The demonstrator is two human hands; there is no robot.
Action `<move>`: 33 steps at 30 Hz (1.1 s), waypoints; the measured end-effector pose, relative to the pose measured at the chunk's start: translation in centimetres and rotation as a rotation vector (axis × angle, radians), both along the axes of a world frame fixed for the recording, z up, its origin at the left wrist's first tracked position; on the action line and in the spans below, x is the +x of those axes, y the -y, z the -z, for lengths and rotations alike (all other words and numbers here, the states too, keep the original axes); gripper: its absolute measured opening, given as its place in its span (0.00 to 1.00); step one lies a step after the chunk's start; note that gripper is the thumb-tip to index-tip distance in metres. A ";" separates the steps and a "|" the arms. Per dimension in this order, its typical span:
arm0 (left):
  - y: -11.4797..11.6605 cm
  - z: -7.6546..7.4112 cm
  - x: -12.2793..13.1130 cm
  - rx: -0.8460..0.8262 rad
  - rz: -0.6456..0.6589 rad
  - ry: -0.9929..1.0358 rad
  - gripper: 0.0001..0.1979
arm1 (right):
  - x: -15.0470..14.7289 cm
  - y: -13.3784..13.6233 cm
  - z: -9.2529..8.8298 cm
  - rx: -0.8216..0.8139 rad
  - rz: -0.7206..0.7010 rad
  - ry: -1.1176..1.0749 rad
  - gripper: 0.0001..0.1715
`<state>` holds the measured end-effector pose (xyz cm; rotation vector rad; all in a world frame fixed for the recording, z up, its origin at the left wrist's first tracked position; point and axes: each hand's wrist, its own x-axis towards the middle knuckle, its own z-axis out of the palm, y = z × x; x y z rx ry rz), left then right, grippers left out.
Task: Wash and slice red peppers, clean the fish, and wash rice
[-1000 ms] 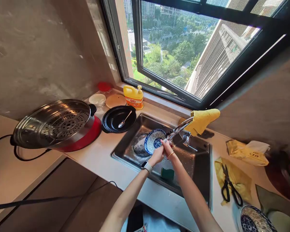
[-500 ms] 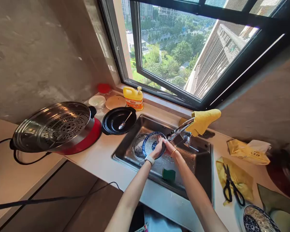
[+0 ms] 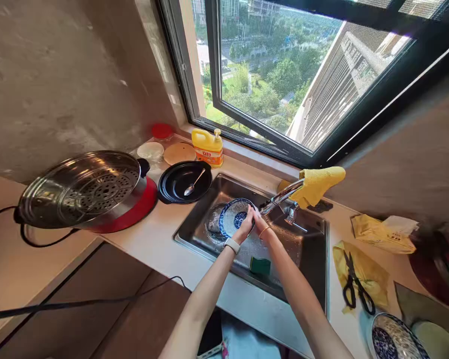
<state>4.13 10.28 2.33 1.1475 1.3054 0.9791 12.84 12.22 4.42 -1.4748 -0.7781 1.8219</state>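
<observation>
A blue-and-white patterned bowl (image 3: pixel 228 222) is in the steel sink (image 3: pixel 314 259), its inside facing me. My left hand (image 3: pixel 246 225) is closed on its right side, with the fingers close to the rim. Right beside it, my right hand (image 3: pixel 259 222) is closed at the same edge; its fingertips are partly hidden. Both hands are under the end of the chrome faucet (image 3: pixel 277 200), which has a yellow cloth (image 3: pixel 322 185) draped over it. A green sponge (image 3: pixel 260 266) lies in the sink nearer to me.
Left of the sink are a black dish (image 3: pixel 175 182) with a spoon (image 3: pixel 194 182), a yellow detergent bottle (image 3: pixel 207 148) and a large steamer pot (image 3: pixel 97 189). On the right are black scissors (image 3: pixel 353 284), a tissue pack (image 3: pixel 383 234) and another patterned bowl (image 3: pixel 396 336).
The hands have drawn slightly closer together at the bowl's right edge, uncovering more of its blue centre. The whole view has shifted a little; the bowl stays under the faucet.
</observation>
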 end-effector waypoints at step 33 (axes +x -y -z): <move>16.7 -5.6 7.2 0.202 0.070 -0.441 0.08 | 14.7 8.8 -1.8 -0.126 -0.247 -0.067 0.21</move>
